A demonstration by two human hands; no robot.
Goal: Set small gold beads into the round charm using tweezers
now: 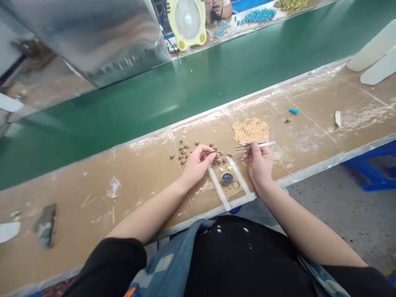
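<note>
Thin metal tweezers (266, 144) are held between the thumb and fingers of my right hand (260, 161), tips pointing left. They lie just below a pile of small tan beads (251, 130). My left hand (198, 161) is closed in a pinch among small brown pieces (185, 153); what its fingertips hold is too small to make out. Between my hands sits a small round cup (227, 178) with dark contents, flanked by two white tape strips (219, 189). A few tiny yellowish bits lie just above the cup.
A green conveyor belt (198, 84) runs behind the brown work surface (130, 181). Beyond it stand a yellow fan (187, 20), a blue pile (259, 15) and a person's hands (215, 7). A blue scrap (293, 111) and a white piece (338, 119) lie to the right.
</note>
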